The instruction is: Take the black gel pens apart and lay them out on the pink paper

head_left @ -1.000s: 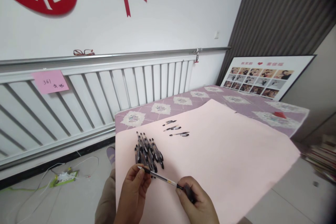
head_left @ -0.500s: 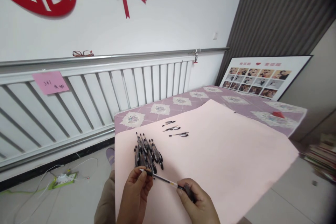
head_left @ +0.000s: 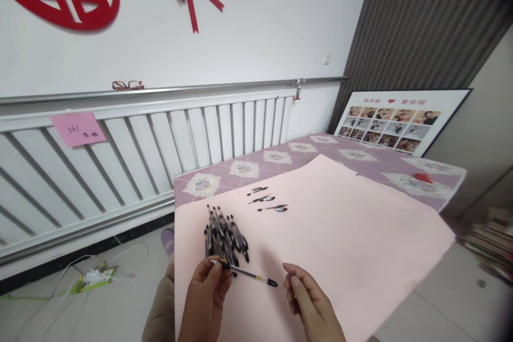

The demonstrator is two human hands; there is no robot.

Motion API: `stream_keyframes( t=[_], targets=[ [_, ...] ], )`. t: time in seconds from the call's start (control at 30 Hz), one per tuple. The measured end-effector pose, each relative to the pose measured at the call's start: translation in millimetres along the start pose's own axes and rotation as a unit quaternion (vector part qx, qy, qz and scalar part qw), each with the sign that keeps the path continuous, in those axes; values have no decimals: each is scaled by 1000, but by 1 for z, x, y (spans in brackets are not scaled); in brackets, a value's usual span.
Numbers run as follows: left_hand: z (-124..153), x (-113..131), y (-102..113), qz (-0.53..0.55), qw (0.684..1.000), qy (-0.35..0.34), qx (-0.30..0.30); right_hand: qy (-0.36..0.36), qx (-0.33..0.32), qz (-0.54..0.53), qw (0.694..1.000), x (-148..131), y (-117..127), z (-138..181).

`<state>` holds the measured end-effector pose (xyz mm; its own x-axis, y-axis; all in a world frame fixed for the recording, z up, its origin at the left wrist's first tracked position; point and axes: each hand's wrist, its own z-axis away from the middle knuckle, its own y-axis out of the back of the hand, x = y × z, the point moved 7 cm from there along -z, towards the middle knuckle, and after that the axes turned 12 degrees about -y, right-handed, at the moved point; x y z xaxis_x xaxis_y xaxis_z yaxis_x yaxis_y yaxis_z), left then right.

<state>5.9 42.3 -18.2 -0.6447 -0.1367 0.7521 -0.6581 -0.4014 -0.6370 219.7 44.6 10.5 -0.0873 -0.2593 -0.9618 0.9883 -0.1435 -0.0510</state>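
Note:
My left hand [head_left: 206, 291] pinches a gel pen [head_left: 252, 274] near its tip end, between thumb and fingers. The pen has a clear barrel, and its black end points right, towards my right hand. My right hand [head_left: 308, 299] is apart from the pen, with thumb and fingers curled together; what they hold, if anything, is hidden. Just beyond my left hand lies a heap of black pens [head_left: 224, 238] on a pale pink sheet [head_left: 340, 230]. Farther back on the sheet are several small black pen parts or pens [head_left: 272, 208], laid in short rows.
A purple patterned cloth [head_left: 288, 152] shows under the sheet. Behind the table runs a white radiator [head_left: 192, 128] with a pink note [head_left: 78, 129] and glasses [head_left: 128, 85] above. A photo board [head_left: 395, 117] leans at the back right. A power strip [head_left: 96, 278] lies on the floor.
My right hand has let go of the pen's end and moved slightly right. The dark piece seen in it before is out of sight. My left hand keeps the pen.

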Motion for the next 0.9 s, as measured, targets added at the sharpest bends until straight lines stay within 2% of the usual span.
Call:
stream_keyframes(
  t=[0.2, 0.27, 0.37, 0.5, 0.67, 0.77, 0.9],
  targets=[
    [1, 0, -2, -14, 1000, -7, -9, -20, 0, 45, 999, 3, -4, -2],
    [2, 0, -4, -17, 1000, -7, -16, -27, -35, 79, 996, 6, -12, -2],
    [4, 0, -7, -18, 999, -4, -28, -7, -75, 129, 989, 7, -23, -3],
    [3, -1, -7, -18, 999, -8, -27, 10, -68, 156, 985, 6, -23, -3],
    [-3, -3, 4, -6, 1000, -9, 12, 17, -30, 109, 993, 5, -11, -6],
    [-5, -5, 8, 3, 1000, 2, 17, -13, -9, 66, 998, 16, 1, -12],
    [-5, -10, 10, -11, 1000, 14, 19, -54, -38, 15, 998, 33, 11, -17]
  ],
)
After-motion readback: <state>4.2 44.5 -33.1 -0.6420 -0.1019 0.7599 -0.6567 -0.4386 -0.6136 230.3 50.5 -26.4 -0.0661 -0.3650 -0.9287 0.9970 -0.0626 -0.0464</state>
